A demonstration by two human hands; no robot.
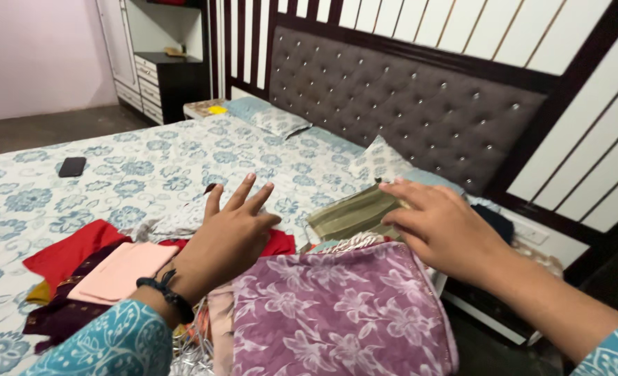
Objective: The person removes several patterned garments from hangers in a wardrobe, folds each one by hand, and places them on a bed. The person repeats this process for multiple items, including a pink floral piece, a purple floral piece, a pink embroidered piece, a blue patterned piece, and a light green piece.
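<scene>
Indoors, your left hand [229, 233] hovers with fingers spread wide, holding nothing, above the purple floral cloth [337, 313]. Your right hand [441, 226], fingers loosely open, touches an olive folded cloth [347, 214]. Both cloths lie on a bed [114, 167] with a blue floral sheet, before a tufted grey headboard [406, 104].

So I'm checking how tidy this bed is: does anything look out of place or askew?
Yes. A loose heap of clothes, red, peach and maroon, lies crumpled under the left hand, unlike the folded purple floral cloth. A dark phone lies alone on the floral bedsheet. The right hand rests on a folded olive cloth.
</scene>
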